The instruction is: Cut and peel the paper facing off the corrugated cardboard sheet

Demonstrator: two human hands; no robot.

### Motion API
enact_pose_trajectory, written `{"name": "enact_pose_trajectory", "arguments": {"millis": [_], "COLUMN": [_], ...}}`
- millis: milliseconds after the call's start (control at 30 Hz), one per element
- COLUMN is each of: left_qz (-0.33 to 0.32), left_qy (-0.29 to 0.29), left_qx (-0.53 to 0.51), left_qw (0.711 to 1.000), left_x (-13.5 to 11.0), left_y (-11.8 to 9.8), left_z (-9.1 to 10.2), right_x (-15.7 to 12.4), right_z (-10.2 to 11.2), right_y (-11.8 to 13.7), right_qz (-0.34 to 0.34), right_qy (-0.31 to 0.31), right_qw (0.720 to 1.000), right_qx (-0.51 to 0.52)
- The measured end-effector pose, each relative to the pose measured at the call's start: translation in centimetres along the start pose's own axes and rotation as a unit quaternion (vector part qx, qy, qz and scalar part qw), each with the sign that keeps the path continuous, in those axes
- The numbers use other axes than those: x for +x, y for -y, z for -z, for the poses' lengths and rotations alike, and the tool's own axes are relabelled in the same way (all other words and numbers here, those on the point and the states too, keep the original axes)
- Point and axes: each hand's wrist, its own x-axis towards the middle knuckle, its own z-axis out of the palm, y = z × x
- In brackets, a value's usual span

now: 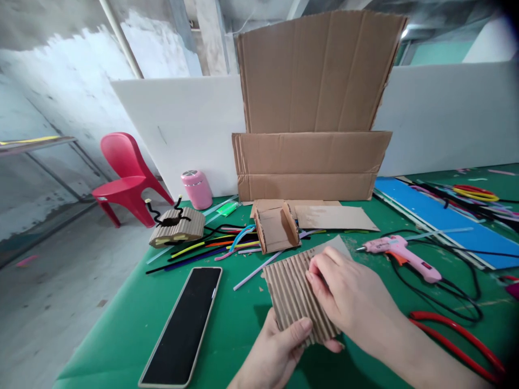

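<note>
Both my hands hold a piece of ribbed corrugated cardboard [292, 289] above the green table [121, 335]. My left hand [275, 351] grips its lower edge, thumb on top and fingers underneath. My right hand [348, 294] rests on the piece's right side, with its fingertips pinching the ribbed layer near the top. A flat grey-brown layer of the same piece sticks out behind my right hand.
A phone [184, 324] lies at the left. Pipe cleaners [219, 246], a small cardboard model [278, 227] and a ribbed cardboard block [176, 227] lie beyond. A pink glue gun [399, 254] with black cable sits right. Cardboard sheets [312, 108], pink cup [197, 189], red chair [125, 175].
</note>
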Motion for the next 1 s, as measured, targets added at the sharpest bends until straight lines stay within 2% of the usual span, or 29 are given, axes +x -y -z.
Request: {"name": "enact_pose_trajectory", "arguments": {"millis": [133,233,367,433,500,600,667,733,1000], "left_qz": [0.040,0.063,0.114,0.129,0.118,0.115,0.109,0.094,0.036], "left_qy": [-0.035,-0.083,-0.112,-0.131,-0.178,-0.231,-0.243,-0.243,-0.233], "left_qx": [0.000,0.000,-0.046,-0.044,-0.007,0.021,0.026,0.028,0.016], "left_qw": [0.999,0.995,0.986,0.982,0.977,0.966,0.964,0.965,0.972], "left_x": [0.1,0.2,0.4,0.7,0.9,1.1,1.1,1.0,1.0], "left_y": [0.8,0.9,0.4,0.2,0.2,0.4,0.5,0.6,0.9], "left_z": [0.6,1.2,1.5,1.3,1.0,0.3,-0.1,-0.3,-0.3], "right_x": [-0.9,-1.8,-3.0,-3.3,-3.5,-3.3,-3.2,-3.2,-2.5], "right_z": [-2.4,-4.0,-4.4,-4.1,-3.7,-3.4,-3.4,-3.6,-4.3], "right_y": [-1.6,-2.6,-3.2,-3.4,-3.6,-4.2,-4.6,-4.7,-3.4], "right_qz": [-0.024,-0.010,0.042,0.036,0.000,-0.067,-0.086,-0.090,-0.039], "right_qy": [0.053,0.091,0.124,0.134,0.119,0.046,-0.006,-0.032,-0.023], "right_qw": [0.998,0.991,0.965,0.947,0.933,0.928,0.932,0.936,0.944], "right_qx": [0.003,0.095,0.227,0.288,0.338,0.364,0.352,0.339,0.327]}}
